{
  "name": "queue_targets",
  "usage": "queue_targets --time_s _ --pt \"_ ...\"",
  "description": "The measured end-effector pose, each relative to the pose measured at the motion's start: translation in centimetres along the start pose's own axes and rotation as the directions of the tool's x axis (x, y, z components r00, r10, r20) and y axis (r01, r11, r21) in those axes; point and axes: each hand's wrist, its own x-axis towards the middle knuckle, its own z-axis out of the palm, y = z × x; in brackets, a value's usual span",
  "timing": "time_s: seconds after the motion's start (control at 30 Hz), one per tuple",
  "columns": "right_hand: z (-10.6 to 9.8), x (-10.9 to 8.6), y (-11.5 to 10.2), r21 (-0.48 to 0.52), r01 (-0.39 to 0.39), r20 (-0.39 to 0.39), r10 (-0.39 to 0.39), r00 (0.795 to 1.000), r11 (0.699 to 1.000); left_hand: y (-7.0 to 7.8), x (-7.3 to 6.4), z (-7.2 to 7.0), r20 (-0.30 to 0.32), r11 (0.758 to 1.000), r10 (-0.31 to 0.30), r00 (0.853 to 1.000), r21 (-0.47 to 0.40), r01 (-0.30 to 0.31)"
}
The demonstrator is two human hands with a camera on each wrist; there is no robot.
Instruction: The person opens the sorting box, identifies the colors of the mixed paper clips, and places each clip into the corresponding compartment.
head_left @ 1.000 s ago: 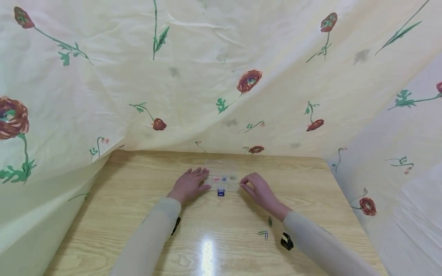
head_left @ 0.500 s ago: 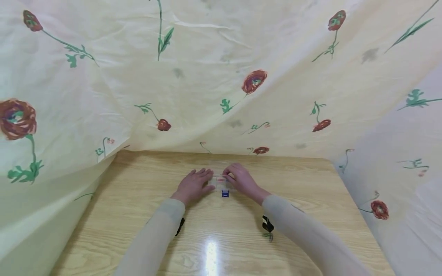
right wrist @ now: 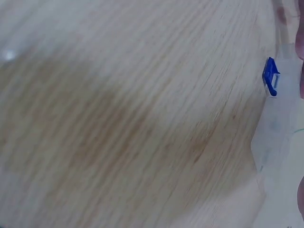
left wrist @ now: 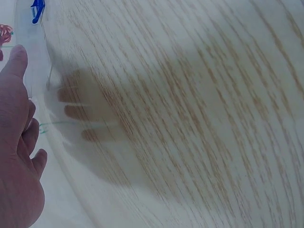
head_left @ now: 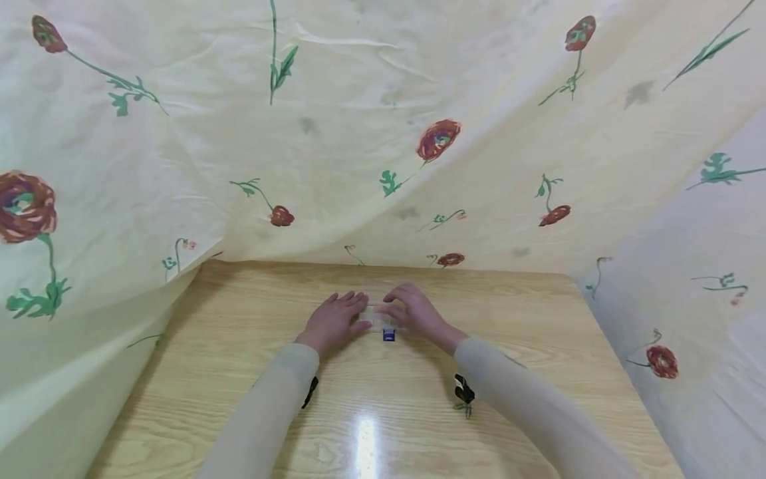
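A clear plastic box [head_left: 378, 324] with compartments lies on the table, its transparent lid raised behind it. A blue latch [head_left: 389, 334] sits at the middle of its front edge, also plain in the right wrist view. My left hand [head_left: 336, 322] rests at the box's left end, fingers extended and thumb along the front. Over the box's right part hovers my right hand [head_left: 419, 316], thumb and forefinger apart with nothing visible between them. That hand hides most of the compartments and what lies in them. Only parts of its fingers [right wrist: 300, 42] show at the right wrist view's edge.
Several paper clips [head_left: 465, 409] lie on the wooden table [head_left: 383, 379] near the right forearm. Black camera mounts [head_left: 463, 388] show beneath both wrists. A flower-printed cloth [head_left: 335, 133] hangs behind the table and along its sides.
My right hand has moved left from the box's right end to above its compartments, pinching something small, and its thumb and forefinger have since parted. The left hand has stayed on the box.
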Motion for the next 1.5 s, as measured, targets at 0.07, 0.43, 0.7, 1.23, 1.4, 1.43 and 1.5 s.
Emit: queue_targets --time_s 0.07,0.43,0.7,1.23,1.4,1.43,1.5 --pt "-0.3 -0.6 0.1 0.009 0.017 -0.016 -0.017 1.000 1.000 -0.1 0.0 0.0 0.002 1.000 0.000 1.000 0.005 0.000" --pt "-3.4 -4.9 0.5 0.038 0.056 -0.073 -0.053 0.996 0.998 -0.2 -0.3 -0.6 0.018 1.000 -0.003 1.000 0.010 0.003" --pt "-5.4 -9.2 0.8 -0.007 0.031 -0.079 -0.031 0.996 0.999 -0.2 -0.5 -1.1 0.025 1.000 0.000 1.000 0.014 0.000" --pt "-6.6 -16.0 1.4 -0.043 -0.070 -0.102 0.065 0.993 0.997 0.0 -0.3 -0.7 0.026 1.000 -0.001 1.000 0.021 0.001" --pt "-6.8 -17.8 1.7 -0.104 -0.120 -0.155 0.103 0.983 0.987 0.1 -0.2 -0.6 0.027 1.000 0.009 1.000 0.022 -0.010" --pt "-6.8 -18.1 1.7 -0.113 -0.141 -0.157 0.123 0.980 0.984 0.1 -0.2 -0.6 0.025 1.000 0.011 1.000 0.021 -0.012" --pt "-6.8 -18.7 1.7 -0.120 -0.197 -0.154 0.178 0.972 0.973 0.1 -0.2 -0.5 0.024 1.000 0.013 1.000 0.024 -0.014"
